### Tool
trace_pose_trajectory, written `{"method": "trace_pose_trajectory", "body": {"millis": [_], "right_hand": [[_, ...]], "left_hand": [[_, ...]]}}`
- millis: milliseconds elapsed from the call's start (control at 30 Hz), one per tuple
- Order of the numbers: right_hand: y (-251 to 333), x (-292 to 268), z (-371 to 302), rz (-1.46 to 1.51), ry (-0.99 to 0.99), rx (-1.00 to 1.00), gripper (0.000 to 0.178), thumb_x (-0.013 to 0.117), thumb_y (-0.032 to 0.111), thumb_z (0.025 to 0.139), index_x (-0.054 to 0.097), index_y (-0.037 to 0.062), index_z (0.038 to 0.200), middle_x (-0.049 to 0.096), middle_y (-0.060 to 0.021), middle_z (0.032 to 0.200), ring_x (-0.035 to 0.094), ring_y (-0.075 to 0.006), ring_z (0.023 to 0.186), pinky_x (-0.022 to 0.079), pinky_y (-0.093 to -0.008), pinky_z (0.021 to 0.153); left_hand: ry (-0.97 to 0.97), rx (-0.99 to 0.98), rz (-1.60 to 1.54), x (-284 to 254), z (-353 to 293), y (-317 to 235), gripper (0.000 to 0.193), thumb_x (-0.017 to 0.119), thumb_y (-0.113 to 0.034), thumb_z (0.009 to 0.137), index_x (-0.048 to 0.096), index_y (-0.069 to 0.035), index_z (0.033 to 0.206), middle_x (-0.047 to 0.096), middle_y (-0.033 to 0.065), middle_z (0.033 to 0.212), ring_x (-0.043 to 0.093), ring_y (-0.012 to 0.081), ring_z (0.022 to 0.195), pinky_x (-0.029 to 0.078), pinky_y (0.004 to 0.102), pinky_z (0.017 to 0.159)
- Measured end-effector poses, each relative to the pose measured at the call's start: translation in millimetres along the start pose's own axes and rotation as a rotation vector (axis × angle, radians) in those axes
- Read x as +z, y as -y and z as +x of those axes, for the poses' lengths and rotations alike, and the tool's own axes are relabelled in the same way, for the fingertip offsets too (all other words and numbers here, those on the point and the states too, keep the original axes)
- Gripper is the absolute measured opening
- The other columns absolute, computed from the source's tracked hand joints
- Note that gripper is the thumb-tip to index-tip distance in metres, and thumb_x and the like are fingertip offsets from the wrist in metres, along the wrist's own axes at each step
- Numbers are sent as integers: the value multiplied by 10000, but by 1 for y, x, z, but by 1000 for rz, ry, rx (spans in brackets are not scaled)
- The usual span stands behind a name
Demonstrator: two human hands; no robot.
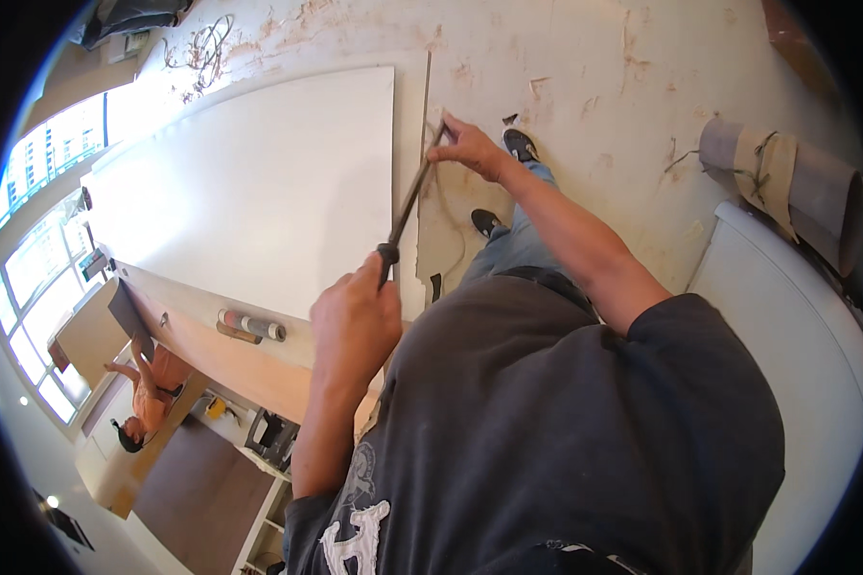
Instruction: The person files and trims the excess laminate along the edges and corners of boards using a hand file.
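My left hand (357, 311) is wrapped round the black handle of a long, thin metal file (410, 204). The fingers of my right hand (475, 149) pinch the file's far tip. Between both hands the file slants across the near edge of a large white panel (259, 182), beside a pale strip (410, 125) that runs along that edge. Whether the file touches the edge, I cannot tell. The panel lies flat on a workbench (297, 340).
On the bench's left side lies a white tube (251, 324). Another person (149, 398) in orange works farther left. Cables (206, 53) lie on the stained floor. To my right are a rolled grey sheet (815, 206) and a large pale panel (786, 316).
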State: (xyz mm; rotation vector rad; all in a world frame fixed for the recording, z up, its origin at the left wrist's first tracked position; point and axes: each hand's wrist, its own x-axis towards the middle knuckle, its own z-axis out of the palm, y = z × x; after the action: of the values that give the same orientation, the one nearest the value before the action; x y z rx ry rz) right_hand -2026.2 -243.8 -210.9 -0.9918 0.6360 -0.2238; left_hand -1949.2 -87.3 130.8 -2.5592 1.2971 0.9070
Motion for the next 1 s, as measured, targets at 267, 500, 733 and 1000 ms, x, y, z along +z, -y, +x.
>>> {"method": "trace_pose_trajectory", "body": {"millis": [267, 500, 733, 1000], "right_hand": [[-14, 10, -23, -53, -48, 6, 1285, 920, 476, 620, 218, -176, 1477, 455, -297, 1449, 446, -328, 1362, 345, -340, 1124], [-46, 35, -39, -64, -52, -100, 1314, 906, 501, 631, 175, -181, 1483, 442, -302, 1463, 433, -333, 1373, 345, -354, 1123], [-14, 29, -40, 14, 126, 104, 1264, 879, 511, 664, 202, -184, 1476, 463, -294, 1441, 434, -314, 1366, 338, -350, 1126], [-91, 28, -49, -182, -4, 9, 1098, 881, 497, 664, 370, -24, 1483, 517, -210, 1426, 478, -270, 1331, 377, -316, 1091]], "left_hand": [[21, -6, -37, 14, -2, 20, 349, 639, -134, 860, 670, -14, 1187, 691, 215, 863, 677, 383, 783, 527, 434, 718], [-18, 27, -47, 21, -37, 40, 371, 657, -106, 838, 666, -11, 1196, 693, 203, 857, 681, 362, 773, 533, 435, 701], [80, 22, 11, 35, -21, 47, 355, 640, -167, 853, 661, -49, 1187, 671, 192, 812, 651, 390, 765, 505, 486, 701], [153, -26, 48, 55, -19, 44, 325, 639, -163, 857, 670, -34, 1154, 685, 209, 870, 658, 395, 795, 512, 484, 713]]}}
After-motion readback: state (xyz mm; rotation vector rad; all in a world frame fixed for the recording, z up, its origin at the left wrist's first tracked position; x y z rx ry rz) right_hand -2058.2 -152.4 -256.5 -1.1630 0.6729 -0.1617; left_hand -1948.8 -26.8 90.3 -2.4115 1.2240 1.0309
